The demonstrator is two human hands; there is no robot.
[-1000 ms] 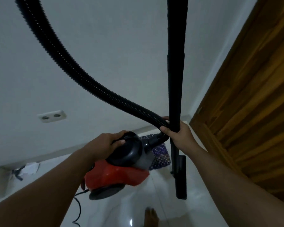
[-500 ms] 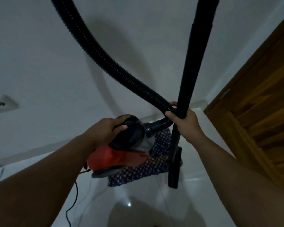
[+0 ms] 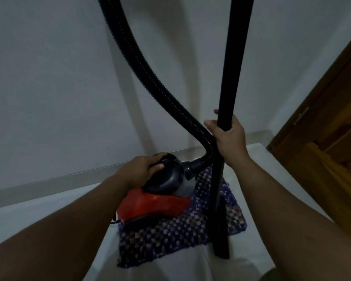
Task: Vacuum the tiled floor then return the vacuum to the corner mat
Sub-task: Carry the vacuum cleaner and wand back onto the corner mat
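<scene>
Your left hand grasps the dark handle on top of the red vacuum, which sits under that grip on the checked mat. The hose arcs up between your hands. Your right hand clenches around the upright wand, its foot below this grip at the mat's right edge.

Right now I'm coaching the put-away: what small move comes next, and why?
Probably ease the left hand off the handle: the red canister vacuum appears set on the woven mat, while the right hand holds the wand upright, nozzle near the mat's edge.
</scene>
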